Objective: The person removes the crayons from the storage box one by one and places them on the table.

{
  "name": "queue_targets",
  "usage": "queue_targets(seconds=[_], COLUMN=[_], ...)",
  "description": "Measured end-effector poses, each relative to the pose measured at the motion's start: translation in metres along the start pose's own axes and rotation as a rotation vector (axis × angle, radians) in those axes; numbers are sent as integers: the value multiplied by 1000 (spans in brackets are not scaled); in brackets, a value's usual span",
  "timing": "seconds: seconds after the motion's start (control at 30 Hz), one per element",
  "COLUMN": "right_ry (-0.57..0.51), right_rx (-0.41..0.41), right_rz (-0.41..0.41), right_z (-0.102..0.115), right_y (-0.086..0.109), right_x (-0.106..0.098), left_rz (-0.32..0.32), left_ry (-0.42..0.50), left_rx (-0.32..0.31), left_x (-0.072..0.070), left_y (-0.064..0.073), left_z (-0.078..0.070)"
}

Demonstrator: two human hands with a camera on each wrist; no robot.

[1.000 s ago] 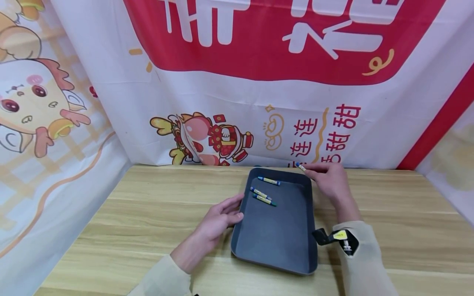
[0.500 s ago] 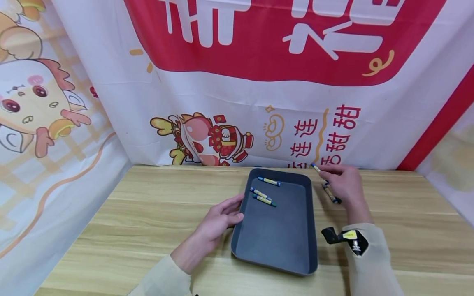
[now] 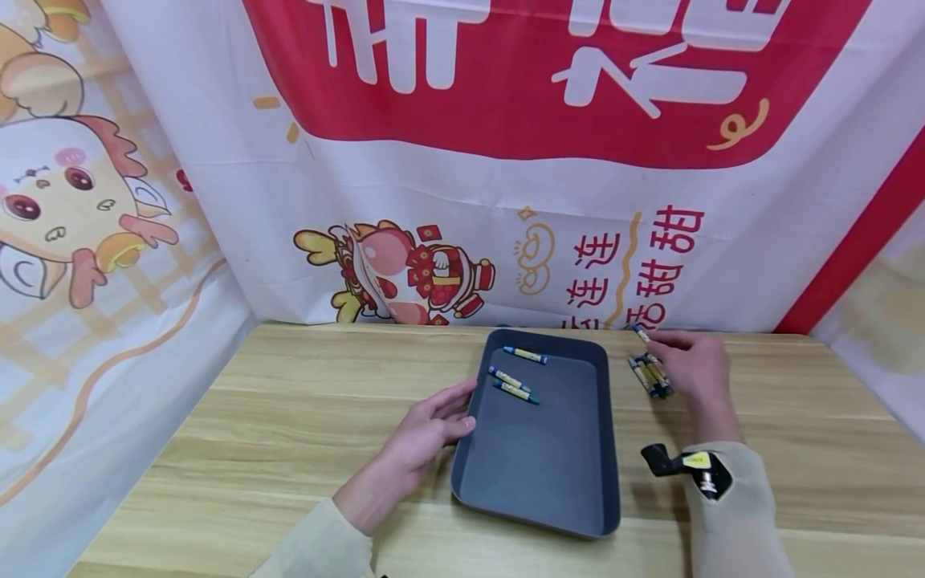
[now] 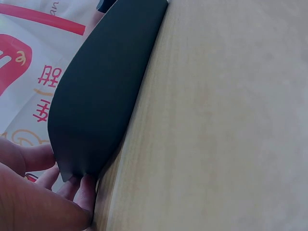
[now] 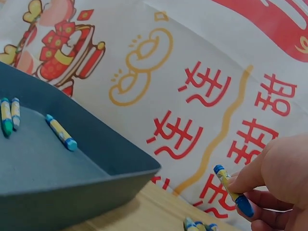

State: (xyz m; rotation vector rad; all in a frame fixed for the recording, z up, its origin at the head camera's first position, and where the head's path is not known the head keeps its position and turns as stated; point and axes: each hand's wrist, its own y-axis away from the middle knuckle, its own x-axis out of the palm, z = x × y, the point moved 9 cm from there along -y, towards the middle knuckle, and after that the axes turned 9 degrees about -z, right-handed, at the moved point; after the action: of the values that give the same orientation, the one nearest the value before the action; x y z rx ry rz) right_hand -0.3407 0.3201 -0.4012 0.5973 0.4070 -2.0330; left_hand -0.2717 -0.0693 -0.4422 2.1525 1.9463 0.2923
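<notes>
My right hand [image 3: 697, 365] pinches a blue crayon [image 5: 230, 188] with a yellow wrapper between thumb and fingers, raised near the table's back edge. Below it, several crayons [image 3: 648, 376] lie side by side on the table, partly covered by the hand in the head view. A dark grey rectangular tray [image 3: 538, 474] stands to the left. Inside its far end lie a light blue crayon [image 3: 525, 354], a pale crayon [image 3: 509, 378] and a green crayon [image 3: 516, 391]. My left hand [image 3: 419, 437] holds the tray's left side, thumb at the rim and fingers against the outer wall.
The wooden table [image 3: 289, 449] ends at the back against a white cloth [image 3: 405, 185] with red and cartoon prints. Another printed cloth [image 3: 94, 385] hangs along the left side. A black strap mount [image 3: 686, 466] sits on the right wrist.
My right hand has moved right, away from the tray's far right corner, with the blue crayon in it. The crayons on the table have come into view. The left hand and tray stay put.
</notes>
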Motion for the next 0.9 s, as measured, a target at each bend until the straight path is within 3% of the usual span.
queue_targets(seconds=[0.23,0.5,0.9], right_ry=[10,25,81], right_rx=[92,144,33], right_rz=[37,35,-45], right_z=[-18,-33,-35], right_y=[-3,-4,-6], right_x=[-2,-1,-4], left_rz=[2,5,3], left_ry=[-3,8,7], left_rx=[-3,3,4], left_x=[0,0,-1], left_y=[0,-2,-2], left_z=[1,2,2])
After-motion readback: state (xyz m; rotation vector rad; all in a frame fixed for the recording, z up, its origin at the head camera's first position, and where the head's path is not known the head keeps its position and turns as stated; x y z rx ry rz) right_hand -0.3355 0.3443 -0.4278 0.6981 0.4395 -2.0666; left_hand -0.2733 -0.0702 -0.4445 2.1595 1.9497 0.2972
